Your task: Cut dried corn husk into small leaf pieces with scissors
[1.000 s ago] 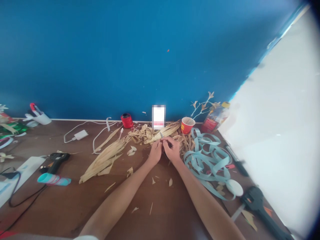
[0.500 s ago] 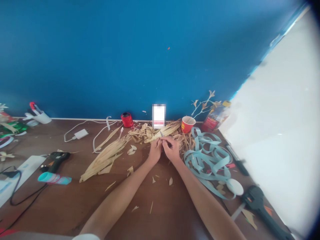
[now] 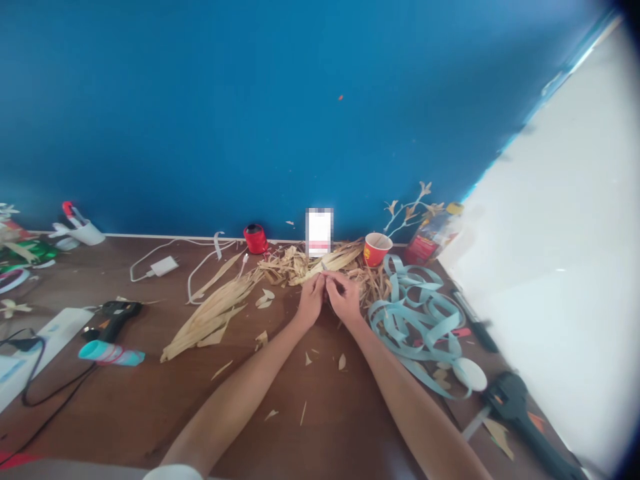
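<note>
My left hand (image 3: 311, 297) and my right hand (image 3: 343, 297) meet over the middle of the table, fingertips pinched together and touching. A thin grey pointed tip (image 3: 325, 266) sticks up from between the fingers; the rest of it is hidden, and its kind cannot be made out. Just beyond the fingers lies a heap of dry corn husks (image 3: 287, 267). A larger bundle of husks (image 3: 210, 320) rests to the left of my left hand. Beside my right hand are loose coils of pale blue ribbon (image 3: 400, 320).
A blurred phone-like screen (image 3: 319, 230) stands against the blue wall, between a red round object (image 3: 255, 239) and a red paper cup (image 3: 377, 249). Glue guns lie at left (image 3: 117, 317) and right (image 3: 520, 407). Nearby at left are a charger (image 3: 164, 266) and a power strip (image 3: 63, 330).
Both hands stay in nearly the same place, fingertips still pinched together. The whole view has shifted very slightly; nothing on the table has visibly moved.
</note>
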